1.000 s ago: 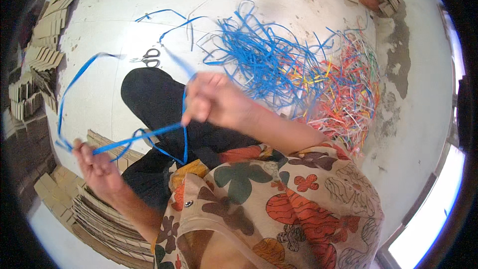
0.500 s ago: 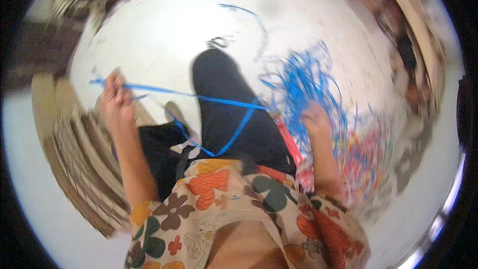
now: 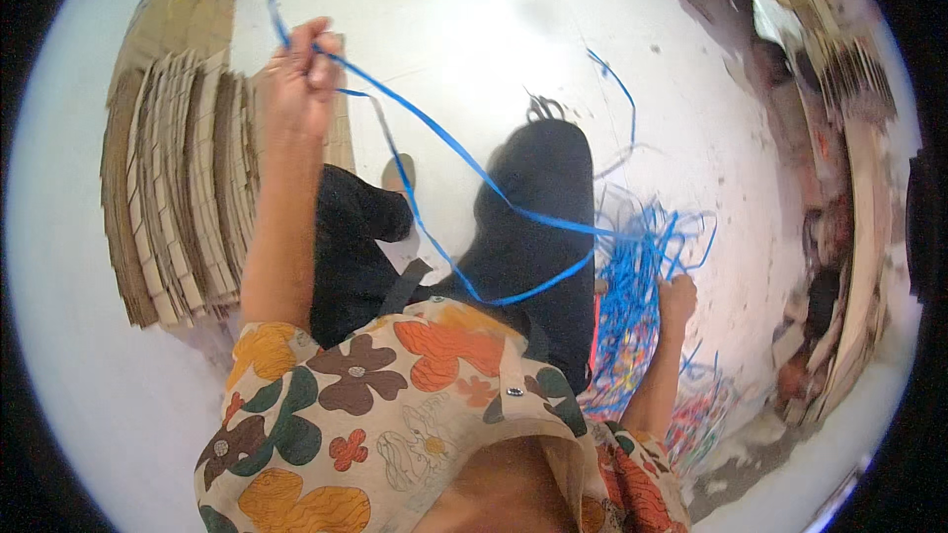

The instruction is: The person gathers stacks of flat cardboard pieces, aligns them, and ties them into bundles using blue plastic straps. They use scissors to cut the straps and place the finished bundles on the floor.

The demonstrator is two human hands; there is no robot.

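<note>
My left hand (image 3: 304,79) is raised out ahead on the left, its fingers closed around a flat blue plastic strap (image 3: 434,125). One end of that strap sticks up past the fingers. From the hand, two lengths run over my dark-trousered leg (image 3: 538,178) toward the right, the lower one sagging in a loop. On the right lies a tangled pile of blue straps (image 3: 632,262). My right hand (image 3: 677,298) is closed at the pile's right edge; what its fingers grip, if anything, cannot be made out.
Scissors (image 3: 545,111) lie on the pale floor beyond my knee, near a loose blue strap piece (image 3: 628,89). Stacked flat cardboard (image 3: 178,188) stands at the left. Multicoloured strips (image 3: 701,410) spread below the blue pile. More cardboard (image 3: 854,266) lines the right side.
The view has turned, shifting the scene. My left hand has moved farther out with the strap, which now bends more loosely across my leg. My right hand now sits at the pile's right edge.
</note>
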